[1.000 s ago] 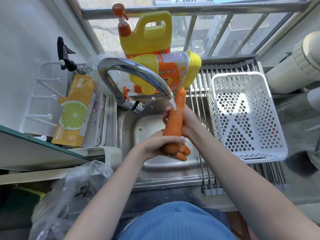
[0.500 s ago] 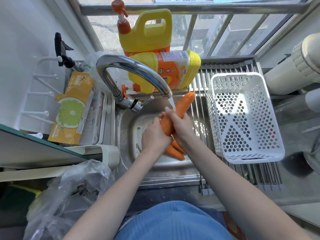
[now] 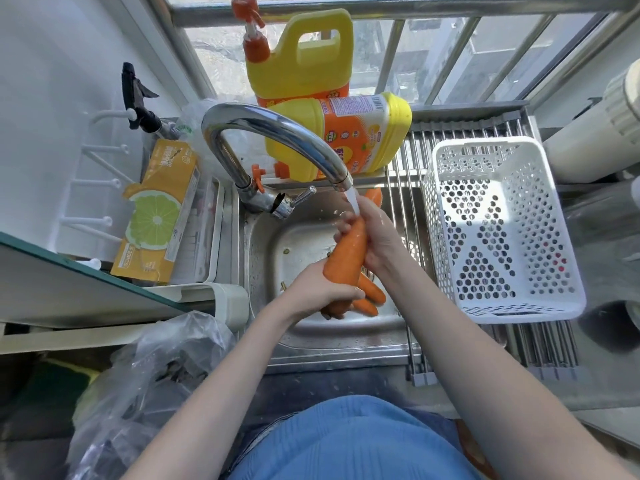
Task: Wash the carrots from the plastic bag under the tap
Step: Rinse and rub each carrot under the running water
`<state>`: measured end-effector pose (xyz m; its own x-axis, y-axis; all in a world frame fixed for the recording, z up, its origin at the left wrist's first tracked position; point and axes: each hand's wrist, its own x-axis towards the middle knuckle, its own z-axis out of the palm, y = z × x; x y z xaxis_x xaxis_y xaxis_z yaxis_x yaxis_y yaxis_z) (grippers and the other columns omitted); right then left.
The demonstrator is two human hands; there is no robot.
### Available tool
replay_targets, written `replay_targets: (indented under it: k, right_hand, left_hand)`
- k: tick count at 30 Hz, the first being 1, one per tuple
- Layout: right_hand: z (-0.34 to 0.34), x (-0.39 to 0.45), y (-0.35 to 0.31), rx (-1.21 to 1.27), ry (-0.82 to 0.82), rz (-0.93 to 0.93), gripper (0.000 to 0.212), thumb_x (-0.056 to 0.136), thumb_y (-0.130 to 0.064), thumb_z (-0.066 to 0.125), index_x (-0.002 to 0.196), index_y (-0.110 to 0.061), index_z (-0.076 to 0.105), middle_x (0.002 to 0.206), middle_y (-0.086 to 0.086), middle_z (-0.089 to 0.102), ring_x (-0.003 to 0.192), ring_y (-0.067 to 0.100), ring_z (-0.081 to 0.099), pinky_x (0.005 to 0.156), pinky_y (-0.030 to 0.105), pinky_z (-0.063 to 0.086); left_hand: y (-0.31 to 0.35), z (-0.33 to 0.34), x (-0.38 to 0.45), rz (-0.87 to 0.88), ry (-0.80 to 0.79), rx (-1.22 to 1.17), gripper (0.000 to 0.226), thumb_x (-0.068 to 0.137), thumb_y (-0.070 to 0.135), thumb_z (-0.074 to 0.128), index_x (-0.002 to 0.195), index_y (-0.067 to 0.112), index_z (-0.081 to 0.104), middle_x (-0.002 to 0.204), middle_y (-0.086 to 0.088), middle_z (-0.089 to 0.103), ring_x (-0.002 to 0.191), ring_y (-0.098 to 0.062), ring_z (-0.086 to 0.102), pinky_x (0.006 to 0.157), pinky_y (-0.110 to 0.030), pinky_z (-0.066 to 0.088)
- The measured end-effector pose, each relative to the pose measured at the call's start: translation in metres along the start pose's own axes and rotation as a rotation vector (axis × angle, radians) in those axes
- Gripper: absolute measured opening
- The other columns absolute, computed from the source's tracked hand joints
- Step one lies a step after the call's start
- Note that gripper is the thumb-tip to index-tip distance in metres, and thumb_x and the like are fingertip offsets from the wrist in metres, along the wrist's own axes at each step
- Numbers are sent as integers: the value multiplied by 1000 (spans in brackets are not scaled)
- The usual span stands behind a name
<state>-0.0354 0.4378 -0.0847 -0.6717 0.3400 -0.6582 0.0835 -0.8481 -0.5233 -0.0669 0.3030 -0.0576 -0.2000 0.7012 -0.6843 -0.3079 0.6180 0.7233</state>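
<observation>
**A:** So where's your carrot (image 3: pixel 347 258) at right now?

**B:** You've got it over the sink (image 3: pixel 273 244), both hands on it. Your left hand (image 3: pixel 322 289) is wrapped round the fat end, nearest you. Your right hand (image 3: pixel 372 237) is curled round the thin upper part, and the stream from the tap (image 3: pixel 277 133) lands right at those fingers.

**A:** Why hold it like that?

**B:** My guess: left hand anchors it so your right can rub the skin in the water. The long axis runs from your left hand up and away to your right, tip pointing at the spout, tilted steeply.

**A:** The rest?

**B:** More carrots (image 3: pixel 370 296) lie in the sink just under your left hand. Another orange end (image 3: pixel 374 195) shows beyond your right hand. The bag (image 3: pixel 156 375) sits crumpled well to the left of your left arm, and the basket (image 3: pixel 502 237) is right of your right hand, probably for clean ones.
</observation>
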Motion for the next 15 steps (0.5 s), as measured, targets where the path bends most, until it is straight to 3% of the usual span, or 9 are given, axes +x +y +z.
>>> replay_targets:
  k: [3,7,10,12,15]
  right_hand:
    - [3,1,-3,22,24,7,28,96,-41,57,78,-20,52,46,-6,43,37,6,41,45,21,42]
    - [3,6,-14,202,-79,59,50,93,-64,45,72,-18,45,41,-6,41,32,7,42,42,20,43]
    - [9,6,-14,195,-166,191,74,84,-82,32,64,-14,56,40,-5,39,32,8,39,43,20,43]
    - [15,4,-14,131,-144,187,78,84,-80,36,51,-14,59,40,-4,39,31,9,37,43,19,42]
    - [20,4,-15,70,-32,103,72,89,-76,35,60,-12,54,42,-3,40,33,10,38,42,20,42]
  left_hand:
    - [-10,-7,1,22,-104,-112,47,69,17,81,107,15,56,77,6,73,71,-12,69,57,-26,46]
    - [-22,-11,4,-64,-311,-622,81,45,18,95,116,3,59,108,-14,71,95,-23,70,77,-29,58]
    - [-17,-8,6,-88,-392,-707,72,47,13,93,111,0,63,103,-17,71,85,-26,70,73,-34,59]
    - [-10,-3,8,-132,-254,-629,53,50,5,83,99,-1,64,84,-12,71,69,-22,68,59,-32,57]
    - [3,9,6,-131,48,-399,42,61,9,79,97,1,59,68,-8,69,59,-18,67,45,-25,48]
